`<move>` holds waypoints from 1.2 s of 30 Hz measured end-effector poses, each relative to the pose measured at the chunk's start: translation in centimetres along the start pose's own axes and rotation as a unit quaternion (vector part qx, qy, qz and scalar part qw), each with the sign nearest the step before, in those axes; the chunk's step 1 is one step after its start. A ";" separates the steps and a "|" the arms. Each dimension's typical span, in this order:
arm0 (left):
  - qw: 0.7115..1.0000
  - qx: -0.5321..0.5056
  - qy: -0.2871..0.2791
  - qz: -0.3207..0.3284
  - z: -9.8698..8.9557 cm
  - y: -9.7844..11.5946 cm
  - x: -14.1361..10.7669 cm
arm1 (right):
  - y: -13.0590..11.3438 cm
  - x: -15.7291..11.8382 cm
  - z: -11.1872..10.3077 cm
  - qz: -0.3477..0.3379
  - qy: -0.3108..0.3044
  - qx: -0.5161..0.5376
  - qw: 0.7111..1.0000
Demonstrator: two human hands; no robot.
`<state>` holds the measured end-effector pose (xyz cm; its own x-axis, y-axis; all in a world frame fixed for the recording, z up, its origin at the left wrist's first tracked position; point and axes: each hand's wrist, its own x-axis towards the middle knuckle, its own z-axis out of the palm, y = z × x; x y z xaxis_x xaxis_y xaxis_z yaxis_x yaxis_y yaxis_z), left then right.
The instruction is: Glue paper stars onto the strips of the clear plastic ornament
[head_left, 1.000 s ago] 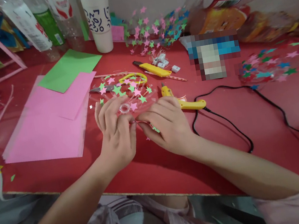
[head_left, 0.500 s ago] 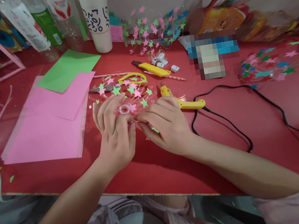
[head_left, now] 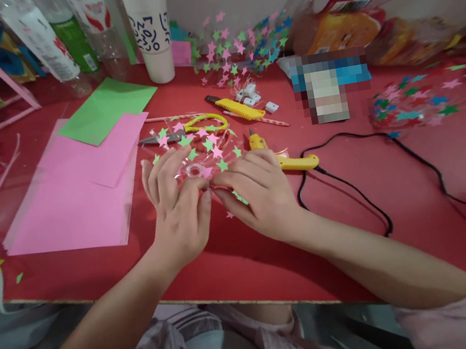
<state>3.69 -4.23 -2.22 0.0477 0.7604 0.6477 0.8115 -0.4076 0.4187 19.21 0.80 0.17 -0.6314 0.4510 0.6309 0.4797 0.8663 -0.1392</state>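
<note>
Between my hands is a see-through plastic bottle piece (head_left: pixel 211 149) dotted with pink and green paper stars; its round clear neck shows near my left fingers. My left hand (head_left: pixel 179 207) curls against its left side, thumb and forefinger pinched at the near edge. From the right, my right hand (head_left: pixel 260 193) pinches the same edge, fingertips almost meeting the left ones. What exactly lies between the tips is too small to make out. Just beyond are yellow-handled scissors (head_left: pixel 206 120), and a yellow glue gun (head_left: pixel 298 162) lies partly behind my right hand.
Pink paper (head_left: pixel 64 208) and a green sheet (head_left: pixel 108 109) lie to the left. A yellow utility knife (head_left: pixel 240 109) rests behind the scissors. A white tumbler (head_left: pixel 156 50) and clear bottles (head_left: pixel 41 40) stand at the back. The glue gun's black cord (head_left: pixel 342 135) loops rightward.
The starred plastic piece has turned slightly, so its stars sit in different places. Both hands keep almost the same position and pinch.
</note>
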 end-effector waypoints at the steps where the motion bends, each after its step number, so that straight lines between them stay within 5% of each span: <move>1: 1.000 0.001 -0.001 0.000 0.0 0.0 0.0 | 0.0 0.0 0.0 0.002 0.000 0.004 1.000; 36: 0.999 -0.015 0.029 0.010 -1.1 -0.5 0.2 | 0.5 -0.2 -0.5 -0.006 0.027 -0.004 1.000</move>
<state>2.63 -4.40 -1.63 0.0303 0.7216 0.6917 0.7928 -0.4387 0.4230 19.89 1.01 0.37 -0.6032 0.4285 0.6727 0.4775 0.8696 -0.1257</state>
